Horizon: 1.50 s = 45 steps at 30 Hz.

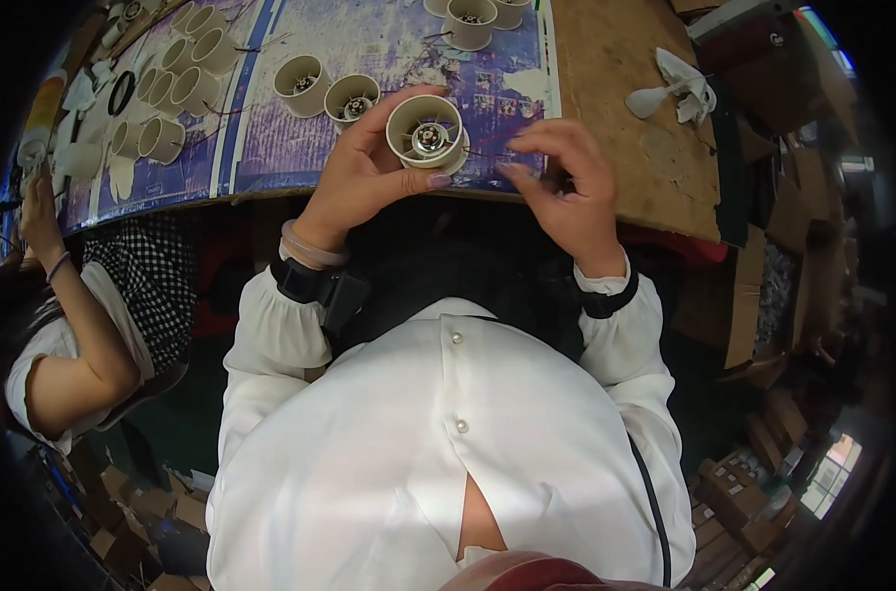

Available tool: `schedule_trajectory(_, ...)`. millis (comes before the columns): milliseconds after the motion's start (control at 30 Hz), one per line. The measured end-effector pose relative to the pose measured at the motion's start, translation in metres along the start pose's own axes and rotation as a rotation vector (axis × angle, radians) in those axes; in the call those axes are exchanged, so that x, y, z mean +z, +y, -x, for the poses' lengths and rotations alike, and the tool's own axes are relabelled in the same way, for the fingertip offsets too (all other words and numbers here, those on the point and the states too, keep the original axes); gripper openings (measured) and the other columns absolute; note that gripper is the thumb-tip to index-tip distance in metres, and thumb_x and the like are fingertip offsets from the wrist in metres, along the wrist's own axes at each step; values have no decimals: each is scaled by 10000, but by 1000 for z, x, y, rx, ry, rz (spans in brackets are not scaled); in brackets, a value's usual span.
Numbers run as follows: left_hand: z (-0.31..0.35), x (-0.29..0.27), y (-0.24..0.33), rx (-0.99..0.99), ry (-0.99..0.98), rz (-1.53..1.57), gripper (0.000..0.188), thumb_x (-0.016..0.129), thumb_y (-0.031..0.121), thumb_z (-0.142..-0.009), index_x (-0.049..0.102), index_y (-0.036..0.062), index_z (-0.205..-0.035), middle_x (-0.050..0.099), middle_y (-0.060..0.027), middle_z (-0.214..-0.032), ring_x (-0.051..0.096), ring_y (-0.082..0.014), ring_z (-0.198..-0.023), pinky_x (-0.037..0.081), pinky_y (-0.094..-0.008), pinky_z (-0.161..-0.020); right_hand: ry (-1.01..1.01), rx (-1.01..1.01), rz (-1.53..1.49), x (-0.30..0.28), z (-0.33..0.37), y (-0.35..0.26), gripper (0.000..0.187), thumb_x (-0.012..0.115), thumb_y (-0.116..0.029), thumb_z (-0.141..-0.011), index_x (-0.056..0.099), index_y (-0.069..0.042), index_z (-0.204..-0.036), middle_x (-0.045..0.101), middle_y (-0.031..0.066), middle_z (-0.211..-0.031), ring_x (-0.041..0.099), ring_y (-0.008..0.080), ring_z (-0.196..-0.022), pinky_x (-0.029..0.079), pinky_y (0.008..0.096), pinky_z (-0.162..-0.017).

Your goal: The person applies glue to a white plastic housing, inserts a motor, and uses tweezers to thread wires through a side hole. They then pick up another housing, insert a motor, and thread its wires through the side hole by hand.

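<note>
We have one white cup [401, 146] up over the near edge of the surface [655, 182], and we place everything else by it. Its mouth faces up at us, showing a metal motor [431, 139] inside; we cannot tell whether its base touches the surface.

Our left hand [367, 165] wraps the cup from its left side, thumb across the front and fingers behind. Our right hand [566, 182], just right of the cup, is half curled, thumb and forefinger facing each other. Thin wires [487, 153] run from the cup toward those fingertips, but we cannot tell whether they are pinched.

Two more cups, one nearer [331, 100] and one farther [302, 106], stand left of and beyond ours. A white rag [699, 98] lies well to its right.

We judge the wires the weak point: a hard pull by the right hand could strain them where they join the motor. A slack left grip could let the cup twist or drop off the near edge. Swinging the left hand outward could knock the nearer cup, which sits just beside its fingers.
</note>
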<state>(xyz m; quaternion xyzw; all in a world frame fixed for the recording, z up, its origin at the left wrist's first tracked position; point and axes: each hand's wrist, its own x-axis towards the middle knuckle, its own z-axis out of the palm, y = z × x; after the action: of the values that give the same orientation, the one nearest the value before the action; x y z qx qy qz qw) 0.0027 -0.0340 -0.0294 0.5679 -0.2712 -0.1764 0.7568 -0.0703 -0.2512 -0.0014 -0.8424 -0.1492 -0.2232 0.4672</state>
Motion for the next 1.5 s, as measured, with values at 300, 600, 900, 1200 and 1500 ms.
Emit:
schedule_trajectory(300,0,6,0,19,-21,20,788,796,57,-711,408,39,-1396,517,-110,-1344,503,-214,-1238,386,-356,-1072,-40,12,-56,7,-10,-4,123,666,42,-804,640,-17,-908,619,60,-897,563,168,-708,435,268,-603)
schedule_trajectory(600,2,6,-10,-7,-3,33,788,778,186,-767,361,21,-1415,511,-101,-1325,500,-210,-1226,387,-350,-1055,-66,-24,22,18,-6,2,85,639,41,-822,624,-13,-886,610,88,-823,577,205,-710,445,286,-616)
schedule_trajectory(900,-2,11,-11,-91,54,157,673,708,182,-851,361,23,-1405,529,-94,-1275,535,-194,-1149,446,-320,-967,-42,2,31,25,-4,-3,173,650,53,-786,611,-35,-930,608,104,-821,614,291,-727,481,332,-605)
schedule_trajectory(1200,-2,15,-15,-200,240,180,531,757,130,-798,484,60,-1248,599,-19,-1070,584,-111,-971,492,-254,-825,-111,-164,181,26,-4,-3,176,663,73,-777,607,-15,-918,615,121,-825,617,288,-717,493,329,-618)
schedule_trajectory(1500,-2,23,-16,78,318,-414,560,793,114,-688,509,58,-1167,612,-57,-1056,603,-142,-970,496,-287,-825,-281,-117,184,12,7,-1,172,682,25,-784,611,-9,-937,626,102,-917,622,253,-776,499,316,-669)
